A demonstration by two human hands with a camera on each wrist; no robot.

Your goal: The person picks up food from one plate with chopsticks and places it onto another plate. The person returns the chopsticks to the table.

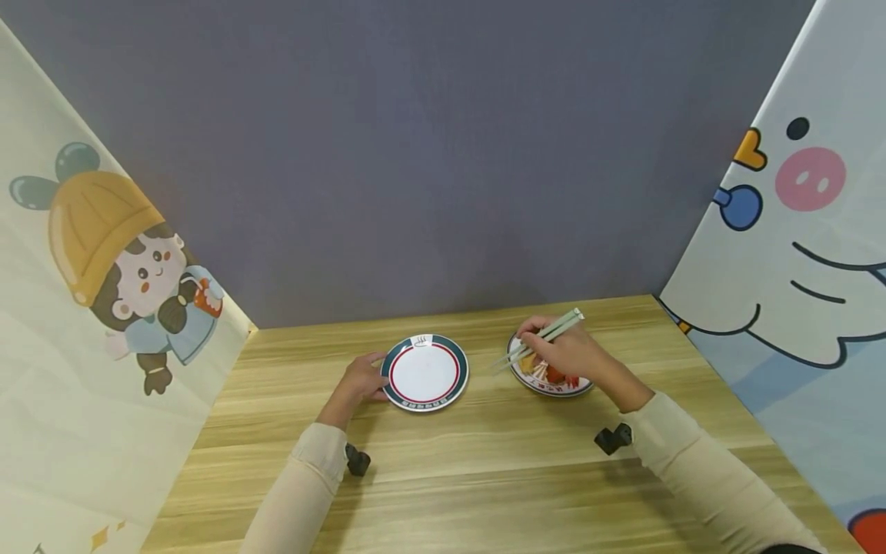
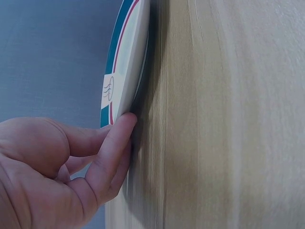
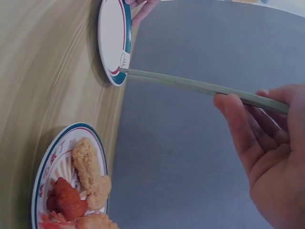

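My left hand [image 1: 361, 378] pinches the left rim of a white plate [image 1: 424, 373] with a green border and a red ring. In the left wrist view the thumb lies over the rim [image 2: 110, 107] and fingers are beneath it. With my right hand [image 1: 574, 355] I hold a pair of pale green chopsticks [image 3: 181, 82] above a second plate [image 1: 561, 393]. Their tips point left toward the first plate, with nothing between them. On the second plate lie a golden breaded piece [image 3: 86, 164], a reddish-brown piece [image 3: 66, 198] and other food, partly hidden by my hand in the head view.
Both plates stand on a wooden table [image 1: 471, 477] near its back edge, with a gap between them. A grey panel [image 1: 443, 154] rises behind. Printed cartoon sheets flank the table on the left [image 1: 62, 308] and right [image 1: 817, 308].
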